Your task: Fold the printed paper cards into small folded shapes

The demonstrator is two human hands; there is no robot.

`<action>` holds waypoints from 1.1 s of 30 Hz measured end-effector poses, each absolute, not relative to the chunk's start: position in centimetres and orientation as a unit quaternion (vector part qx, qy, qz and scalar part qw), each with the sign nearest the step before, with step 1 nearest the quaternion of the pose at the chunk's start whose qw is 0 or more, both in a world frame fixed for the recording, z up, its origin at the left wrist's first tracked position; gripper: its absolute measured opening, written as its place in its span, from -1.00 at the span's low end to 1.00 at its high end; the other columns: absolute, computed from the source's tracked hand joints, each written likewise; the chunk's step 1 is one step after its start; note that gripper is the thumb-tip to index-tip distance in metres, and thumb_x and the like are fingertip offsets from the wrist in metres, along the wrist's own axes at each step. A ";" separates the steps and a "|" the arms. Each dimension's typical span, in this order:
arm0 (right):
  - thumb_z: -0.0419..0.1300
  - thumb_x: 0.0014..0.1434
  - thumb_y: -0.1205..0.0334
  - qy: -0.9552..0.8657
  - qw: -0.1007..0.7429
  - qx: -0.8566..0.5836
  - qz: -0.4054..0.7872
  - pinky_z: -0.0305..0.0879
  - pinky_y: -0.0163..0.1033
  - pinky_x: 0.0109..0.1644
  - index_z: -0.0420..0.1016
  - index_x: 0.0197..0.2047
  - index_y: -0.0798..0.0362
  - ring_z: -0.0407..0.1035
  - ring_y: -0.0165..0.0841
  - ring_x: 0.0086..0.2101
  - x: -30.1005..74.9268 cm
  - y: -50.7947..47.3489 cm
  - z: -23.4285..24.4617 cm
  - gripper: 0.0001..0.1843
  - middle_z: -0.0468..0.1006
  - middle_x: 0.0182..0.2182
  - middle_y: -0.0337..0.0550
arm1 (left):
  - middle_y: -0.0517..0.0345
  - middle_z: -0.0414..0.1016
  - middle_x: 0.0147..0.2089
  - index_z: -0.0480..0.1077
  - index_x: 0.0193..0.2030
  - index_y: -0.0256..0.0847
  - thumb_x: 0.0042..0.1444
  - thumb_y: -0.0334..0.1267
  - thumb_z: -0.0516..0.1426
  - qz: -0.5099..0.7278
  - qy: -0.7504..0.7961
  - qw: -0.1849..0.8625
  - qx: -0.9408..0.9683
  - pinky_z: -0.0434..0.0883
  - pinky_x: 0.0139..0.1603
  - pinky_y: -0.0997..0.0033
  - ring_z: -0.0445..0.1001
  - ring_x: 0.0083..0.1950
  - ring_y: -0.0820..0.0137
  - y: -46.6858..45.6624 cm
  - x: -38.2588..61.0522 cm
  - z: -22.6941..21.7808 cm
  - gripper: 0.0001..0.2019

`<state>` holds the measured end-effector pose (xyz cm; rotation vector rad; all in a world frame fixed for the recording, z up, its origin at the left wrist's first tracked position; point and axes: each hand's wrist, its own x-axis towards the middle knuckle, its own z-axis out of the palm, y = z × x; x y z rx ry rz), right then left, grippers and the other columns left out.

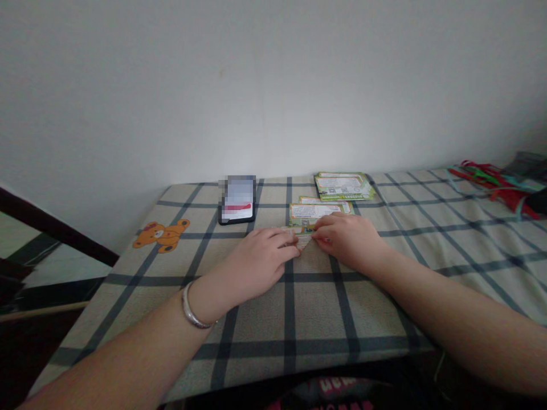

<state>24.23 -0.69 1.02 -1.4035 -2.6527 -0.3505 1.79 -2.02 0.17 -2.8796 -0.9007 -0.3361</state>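
My left hand, a silver bangle on its wrist, presses its fingers on the left side of a small printed paper that looks folded at an angle. Opposite it, my right hand pinches the paper's right edge between thumb and fingers. Just behind the hands lie a few printed leaflets with green borders, partly covered by my right hand. Farther back, near the wall, sits a fanned stack of similar leaflets.
A phone with a blurred screen lies left of the leaflets. The checked tablecloth bears a teddy bear figure at the left. Red and green strips are heaped at the far right. A white wall rises behind.
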 end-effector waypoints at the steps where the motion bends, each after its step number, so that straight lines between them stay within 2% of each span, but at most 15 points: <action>1: 0.10 0.22 0.25 -0.873 0.058 -0.470 -0.113 0.29 -0.19 -0.22 0.60 -0.33 0.00 0.44 -0.25 -0.22 24.2 -0.7 1.1 -0.76 0.60 -0.22 -0.17 | 0.12 0.43 0.12 0.43 0.01 -0.10 0.14 -0.45 0.07 -0.108 -0.299 0.052 -0.947 0.24 0.19 0.10 0.34 0.15 0.24 -2.1 1.8 0.2 -0.68; 7: 0.09 0.19 0.33 -0.877 0.053 -0.465 -0.110 0.28 -0.18 -0.09 0.57 -0.35 0.07 0.42 -0.23 -0.16 24.6 -0.3 1.2 -0.78 0.60 -0.24 -0.14 | 0.15 0.40 0.17 0.37 0.07 -0.04 0.16 -0.47 0.03 -0.099 -0.301 0.039 -0.948 0.02 0.28 -0.07 0.30 0.21 0.28 -2.3 1.6 0.5 -0.62; 11: 0.09 0.19 0.30 -0.884 0.068 -0.453 -0.099 0.28 -0.17 -0.09 0.56 -0.35 0.07 0.41 -0.23 -0.18 24.8 -0.2 1.1 -0.79 0.59 -0.24 -0.12 | 0.18 0.39 0.16 0.40 0.03 -0.03 0.18 -0.44 0.05 -0.100 -0.302 0.025 -0.948 0.10 0.27 0.01 0.30 0.18 0.28 -2.0 1.4 0.3 -0.67; 16: 0.12 0.19 0.13 -0.885 0.098 -0.444 -0.101 0.27 -0.13 -0.11 0.53 -0.33 0.09 0.41 -0.18 -0.19 24.8 -0.1 1.0 -0.77 0.58 -0.26 -0.08 | 0.14 0.39 0.10 0.43 0.02 -0.06 0.15 -0.46 0.08 -0.119 -0.295 0.030 -0.947 0.24 0.21 0.15 0.30 0.14 0.28 -1.7 1.2 -0.1 -0.66; 18: 0.13 0.19 0.10 -0.881 0.105 -0.450 -0.098 0.27 -0.13 -0.12 0.51 -0.34 0.09 0.41 -0.18 -0.19 24.8 0.0 1.0 -0.75 0.58 -0.29 -0.08 | 0.12 0.40 0.06 0.44 0.00 -0.05 0.15 -0.45 0.10 -0.123 -0.294 0.039 -0.947 0.21 0.22 0.09 0.31 0.11 0.26 -1.7 1.1 -0.1 -0.68; 21: 0.14 0.19 0.07 -0.879 0.107 -0.455 -0.095 0.27 -0.12 -0.11 0.50 -0.36 0.08 0.41 -0.17 -0.20 24.8 0.1 0.8 -0.74 0.57 -0.31 -0.08 | 0.14 0.42 0.02 0.45 -0.01 -0.01 0.16 -0.40 0.12 -0.129 -0.286 0.061 -0.948 0.04 0.31 -0.09 0.29 0.15 0.22 -1.6 0.9 0.2 -0.71; 23: 0.14 0.20 0.08 -0.879 0.116 -0.453 -0.092 0.29 -0.11 -0.10 0.50 -0.31 0.08 0.42 -0.16 -0.18 24.9 0.1 0.7 -0.75 0.58 -0.28 -0.07 | 0.15 0.44 0.01 0.44 -0.01 -0.01 0.16 -0.38 0.12 -0.130 -0.275 0.067 -0.950 -0.04 0.34 -0.12 0.29 0.17 0.22 -1.6 0.8 0.3 -0.72; 25: 0.14 0.20 0.12 -0.880 0.134 -0.447 -0.086 0.30 -0.11 -0.07 0.51 -0.20 0.08 0.42 -0.16 -0.15 24.9 0.2 0.5 -0.77 0.58 -0.22 -0.06 | 0.15 0.45 0.01 0.43 -0.01 -0.04 0.18 -0.38 0.10 -0.129 -0.266 0.063 -0.953 -0.04 0.34 -0.10 0.32 0.15 0.26 -1.6 0.8 0.4 -0.73; 29: 0.15 0.19 0.18 -0.890 0.167 -0.420 -0.063 0.31 -0.10 0.00 0.45 0.02 0.11 0.41 -0.16 -0.08 24.7 0.3 0.0 -0.65 0.57 -0.11 -0.02 | 0.16 0.45 0.05 0.40 0.01 -0.07 0.21 -0.42 0.03 -0.129 -0.262 0.047 -0.955 -0.06 0.34 -0.11 0.34 0.14 0.30 -1.6 1.0 0.2 -0.71; 33: 0.15 0.19 0.19 -0.897 0.176 -0.403 -0.048 0.31 -0.09 0.04 0.43 0.05 0.12 0.41 -0.17 -0.06 24.6 0.5 -0.2 -0.63 0.57 -0.10 -0.01 | 0.15 0.45 0.08 0.39 0.03 -0.08 0.21 -0.40 0.05 -0.127 -0.270 0.044 -0.953 -0.07 0.34 -0.10 0.34 0.15 0.30 -1.7 1.1 0.2 -0.71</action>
